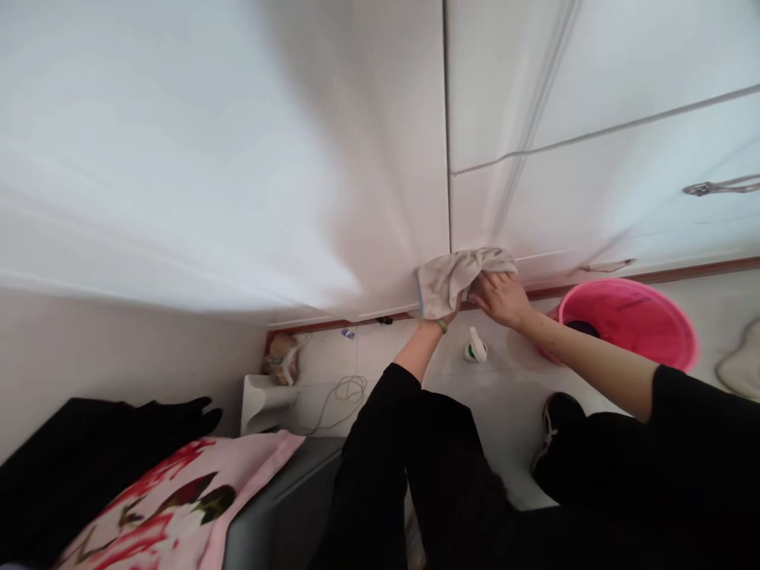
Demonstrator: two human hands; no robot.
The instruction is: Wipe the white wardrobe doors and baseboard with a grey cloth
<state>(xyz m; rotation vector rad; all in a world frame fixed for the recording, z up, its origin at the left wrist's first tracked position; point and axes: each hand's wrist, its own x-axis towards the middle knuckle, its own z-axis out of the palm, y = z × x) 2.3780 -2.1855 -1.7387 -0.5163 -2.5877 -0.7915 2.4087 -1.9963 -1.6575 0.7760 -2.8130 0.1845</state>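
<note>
A pale, crumpled cloth [442, 286] with a blue edge lies against the lower part of the white cabinet doors [380, 198]. My left hand [454, 311] is beneath the cloth, its fingers mostly hidden by it. At the cloth's right side, my right hand [499, 296] touches it with the fingertips, the fingers partly bent. Below the hands a white spray bottle [476, 347] with a green mark stands on the tiled floor.
A pink bucket [665, 324] stands at the right. A floral cushion [178, 499], a white object [264, 404], a plastic bag [282, 358] and a loose cable [347, 389] are at the lower left. Metal handles [721, 188] project from the cabinet.
</note>
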